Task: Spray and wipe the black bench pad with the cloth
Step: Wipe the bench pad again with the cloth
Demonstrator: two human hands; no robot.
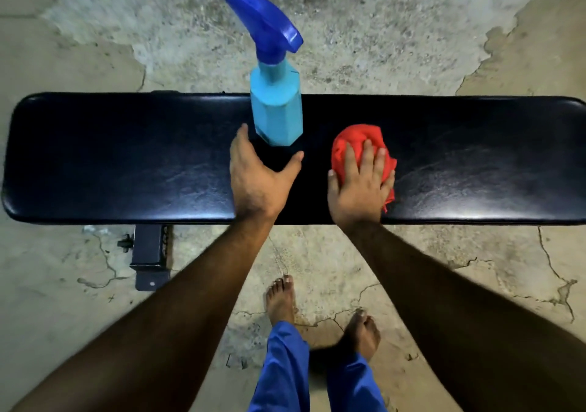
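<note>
The long black bench pad (pixel 126 158) runs across the view from left to right. A light blue spray bottle (pixel 276 110) with a dark blue trigger head stands upright on the pad's middle. My left hand (pixel 257 177) is just in front of the bottle's base, thumb and fingers spread apart, not touching it. A crumpled red cloth (pixel 355 140) lies on the pad to the right of the bottle. My right hand (pixel 361 183) presses flat on top of the cloth, fingers over it.
The bench stands on a cracked, stained concrete floor (pixel 412 47). A dark metal bench leg (pixel 149 256) sticks out under the pad's front left. My bare feet (pixel 280 300) in blue trousers are on the floor close to the bench's front edge.
</note>
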